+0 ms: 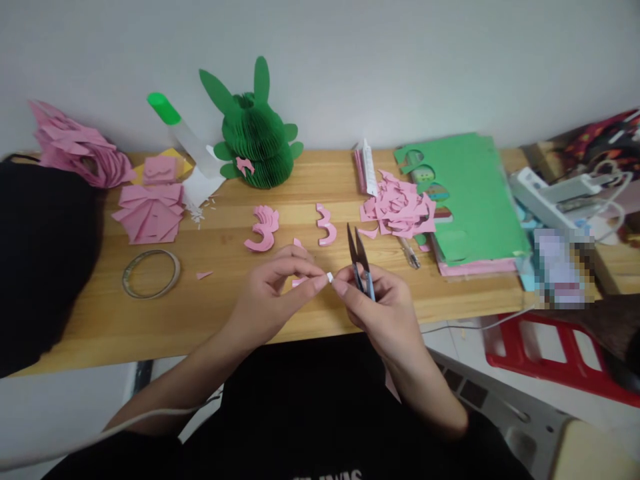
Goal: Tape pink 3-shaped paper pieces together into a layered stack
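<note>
Pale wood tabletop (pixel 200 307) lies below my left hand (pixel 280 287) and right hand (pixel 383 297), which pinch a tiny white rectangular scrap (pixel 329 277) between them; it could slip, as my right also grips dark-bladed, blue-handled scissors (pixel 364 260).

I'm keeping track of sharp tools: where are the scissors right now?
In the head view, just right of centre, the scissors sit in the person's right hand, blades pointing away from the body, left of the pink scrap heap.
</note>
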Demonstrator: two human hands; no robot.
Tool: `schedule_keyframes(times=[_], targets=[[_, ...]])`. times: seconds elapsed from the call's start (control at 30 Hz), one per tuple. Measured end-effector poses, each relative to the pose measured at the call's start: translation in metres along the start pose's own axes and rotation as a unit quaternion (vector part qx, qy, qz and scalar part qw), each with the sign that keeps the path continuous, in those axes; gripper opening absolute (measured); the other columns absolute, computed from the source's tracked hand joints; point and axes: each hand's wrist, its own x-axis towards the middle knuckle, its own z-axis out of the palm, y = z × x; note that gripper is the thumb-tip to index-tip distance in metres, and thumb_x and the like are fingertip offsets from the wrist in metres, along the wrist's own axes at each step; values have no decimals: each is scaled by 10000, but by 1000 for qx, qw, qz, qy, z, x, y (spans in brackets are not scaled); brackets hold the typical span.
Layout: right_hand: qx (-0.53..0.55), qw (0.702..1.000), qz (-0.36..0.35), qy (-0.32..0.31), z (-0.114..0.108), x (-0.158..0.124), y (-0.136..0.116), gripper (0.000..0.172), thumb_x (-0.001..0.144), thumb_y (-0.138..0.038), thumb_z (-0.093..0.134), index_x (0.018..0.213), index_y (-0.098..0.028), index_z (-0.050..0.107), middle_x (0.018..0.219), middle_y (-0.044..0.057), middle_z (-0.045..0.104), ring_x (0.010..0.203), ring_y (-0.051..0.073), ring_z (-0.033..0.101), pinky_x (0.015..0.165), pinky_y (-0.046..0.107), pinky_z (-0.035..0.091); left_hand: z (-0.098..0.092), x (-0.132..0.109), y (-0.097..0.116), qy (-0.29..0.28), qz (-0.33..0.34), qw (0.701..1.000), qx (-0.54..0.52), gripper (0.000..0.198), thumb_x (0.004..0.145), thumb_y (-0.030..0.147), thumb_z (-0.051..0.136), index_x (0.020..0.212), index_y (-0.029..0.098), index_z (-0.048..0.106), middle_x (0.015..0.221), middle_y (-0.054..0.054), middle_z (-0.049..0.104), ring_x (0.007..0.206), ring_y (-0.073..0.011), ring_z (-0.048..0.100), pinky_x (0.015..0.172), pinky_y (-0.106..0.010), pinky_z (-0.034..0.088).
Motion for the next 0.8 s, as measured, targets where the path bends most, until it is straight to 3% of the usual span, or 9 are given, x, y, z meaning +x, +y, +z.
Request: schedule_keyframes(times=[0.37, 0.63, 0.8], targets=[[0, 1000, -25, -3, -11, 0, 1, 162, 757, -291, 746, 721, -178, 636, 485, -112, 332, 410, 35, 219, 386, 205, 168, 3, 4, 5, 17, 73, 991, 112, 78, 818, 171, 707, 834, 241, 737, 861, -11, 636, 891, -159, 588, 855, -335, 434], [-10, 999, -31, -7, -11, -2, -1, 125, 756, -256, 715, 706, -181, 628, 493, -104, 360, 427, 40, 215, 407, 208, 199, 4, 9, 14, -5, -9, 998, 59, 51, 794, 203, 703, 747, 217, 717, 809, -5, 640, 833, -157, 606, 835, -338, 467], [-24, 999, -20, 10, -10, -4, -3, 148, 754, -289, 729, 700, -186, 637, 517, -92, 367, 445, 46, 228, 421, 215, 204, 5, 10, 16, -6, -25, 998, 52, 53, 775, 215, 706, 722, 205, 711, 788, -11, 628, 822, -160, 599, 839, -338, 465]])
